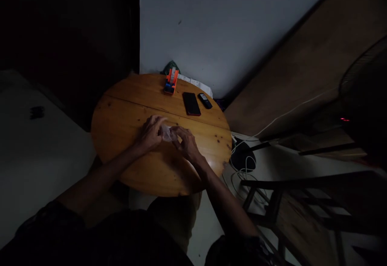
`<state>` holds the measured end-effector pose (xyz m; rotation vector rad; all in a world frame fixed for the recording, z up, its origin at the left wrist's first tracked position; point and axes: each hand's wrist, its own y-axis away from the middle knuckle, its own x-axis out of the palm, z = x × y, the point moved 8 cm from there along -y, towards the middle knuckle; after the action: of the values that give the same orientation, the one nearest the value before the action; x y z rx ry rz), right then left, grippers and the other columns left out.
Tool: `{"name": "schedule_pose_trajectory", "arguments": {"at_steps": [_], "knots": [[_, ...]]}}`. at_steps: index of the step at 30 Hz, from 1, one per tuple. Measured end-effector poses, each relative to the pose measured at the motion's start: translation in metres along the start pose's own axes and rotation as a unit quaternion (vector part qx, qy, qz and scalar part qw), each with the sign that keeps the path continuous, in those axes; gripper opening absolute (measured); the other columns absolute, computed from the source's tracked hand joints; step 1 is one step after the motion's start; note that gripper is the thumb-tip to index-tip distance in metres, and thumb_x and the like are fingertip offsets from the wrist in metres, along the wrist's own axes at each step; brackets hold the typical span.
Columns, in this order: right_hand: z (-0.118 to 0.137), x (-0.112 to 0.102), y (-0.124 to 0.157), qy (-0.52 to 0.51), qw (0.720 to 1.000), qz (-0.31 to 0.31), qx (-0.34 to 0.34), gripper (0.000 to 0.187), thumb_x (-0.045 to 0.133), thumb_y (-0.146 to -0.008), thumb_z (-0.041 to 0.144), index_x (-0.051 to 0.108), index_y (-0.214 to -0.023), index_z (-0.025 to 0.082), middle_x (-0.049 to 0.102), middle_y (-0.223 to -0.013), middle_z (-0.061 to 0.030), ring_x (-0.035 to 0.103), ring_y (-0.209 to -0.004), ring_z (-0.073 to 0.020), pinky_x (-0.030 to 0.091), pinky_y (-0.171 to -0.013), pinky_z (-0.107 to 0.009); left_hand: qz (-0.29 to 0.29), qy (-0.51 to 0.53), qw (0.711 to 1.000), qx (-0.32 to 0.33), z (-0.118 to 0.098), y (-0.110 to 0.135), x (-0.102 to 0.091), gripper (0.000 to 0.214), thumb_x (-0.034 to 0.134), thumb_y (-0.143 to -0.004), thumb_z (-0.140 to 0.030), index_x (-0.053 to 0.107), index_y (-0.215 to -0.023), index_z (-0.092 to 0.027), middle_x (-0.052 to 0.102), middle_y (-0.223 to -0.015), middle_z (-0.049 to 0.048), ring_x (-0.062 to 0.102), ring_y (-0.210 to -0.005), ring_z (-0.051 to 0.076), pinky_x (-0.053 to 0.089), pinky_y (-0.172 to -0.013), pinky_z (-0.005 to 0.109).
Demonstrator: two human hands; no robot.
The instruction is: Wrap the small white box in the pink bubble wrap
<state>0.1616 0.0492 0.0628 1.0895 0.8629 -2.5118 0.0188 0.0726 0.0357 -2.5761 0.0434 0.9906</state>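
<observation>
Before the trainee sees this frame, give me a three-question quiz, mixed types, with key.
1. What is between the left hand and the right hand? A) scissors B) see-through plastic C) a cup
2. True or false: the orange tape dispenser stands on the table.
3. Which is nearer the hands: the tape dispenser or the large black phone?

Key: 1 B; 2 true; 3 the large black phone.

Very dim overall. Soft glare on tabletop [117, 133] right of the right hand [186, 143], shadow on its near side. Left hand [150, 133] smeared at fingertips. Edges stretched, mostly dark.
</observation>
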Motion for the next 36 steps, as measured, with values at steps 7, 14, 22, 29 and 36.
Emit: {"name": "schedule_pose_trajectory", "arguments": {"at_steps": [7, 14, 22, 29, 36], "knots": [[0.002, 0.006, 0.008, 0.076, 0.997, -0.007, 0.000, 0.018, 0.051, -0.091, 0.017, 0.067, -0.099, 0.020, 0.074, -0.115, -0.0119, 0.067, -0.105, -0.0241, 0.044, -0.088, -0.035, 0.027, 0.056, 0.995, 0.075, 0.000, -0.006, -0.005, 0.028, 0.061, -0.080, -0.019, 0.064, -0.107, -0.018, 0.061, -0.126, 0.0110, 0.058, -0.120, 0.026, 0.048, -0.106, 0.041], [0.005, 0.008, 0.009, 0.103, 0.995, 0.011, 0.009, 0.020, 0.050, -0.091, 0.017, 0.066, -0.102, 0.020, 0.072, -0.119, -0.0135, 0.065, -0.108, -0.0262, 0.045, -0.089, -0.036, 0.092, 0.058, 0.987, 0.119, -0.005, -0.015, -0.001, 0.023, 0.059, -0.074, -0.017, 0.069, -0.095, -0.017, 0.061, -0.102, 0.0070, 0.061, -0.102, 0.022, 0.052, -0.091, 0.036], [0.012, 0.014, 0.016, 0.132, 0.991, 0.028, -0.016, 0.025, 0.050, -0.092, 0.015, 0.066, -0.111, 0.017, 0.071, -0.126, -0.0150, 0.066, -0.109, -0.0260, 0.042, -0.090, -0.037, 0.076, 0.048, 0.984, 0.153, 0.000, 0.000, -0.009, 0.036, 0.058, -0.075, -0.016, 0.071, -0.108, -0.015, 0.064, -0.128, 0.0144, 0.062, -0.119, 0.026, 0.051, -0.104, 0.042], [0.014, 0.019, 0.024, 0.147, 0.988, 0.043, -0.030, 0.030, 0.055, -0.092, 0.018, 0.065, -0.120, 0.014, 0.067, -0.134, -0.0166, 0.063, -0.119, -0.0275, 0.042, -0.093, -0.039, 0.124, 0.003, 0.970, 0.211, -0.001, 0.024, -0.020, 0.052, 0.061, -0.083, -0.022, 0.062, -0.135, -0.016, 0.051, -0.153, 0.0175, 0.046, -0.145, 0.031, 0.040, -0.119, 0.051], [0.011, 0.028, 0.028, 0.174, 0.984, 0.022, -0.026, 0.031, 0.046, -0.098, 0.016, 0.063, -0.124, 0.015, 0.065, -0.134, -0.0164, 0.057, -0.124, -0.0268, 0.042, -0.098, -0.039, 0.128, -0.001, 0.966, 0.227, -0.004, 0.018, -0.002, 0.056, 0.061, -0.078, -0.011, 0.060, -0.134, -0.016, 0.057, -0.148, 0.0166, 0.047, -0.144, 0.027, 0.040, -0.120, 0.051]]}}
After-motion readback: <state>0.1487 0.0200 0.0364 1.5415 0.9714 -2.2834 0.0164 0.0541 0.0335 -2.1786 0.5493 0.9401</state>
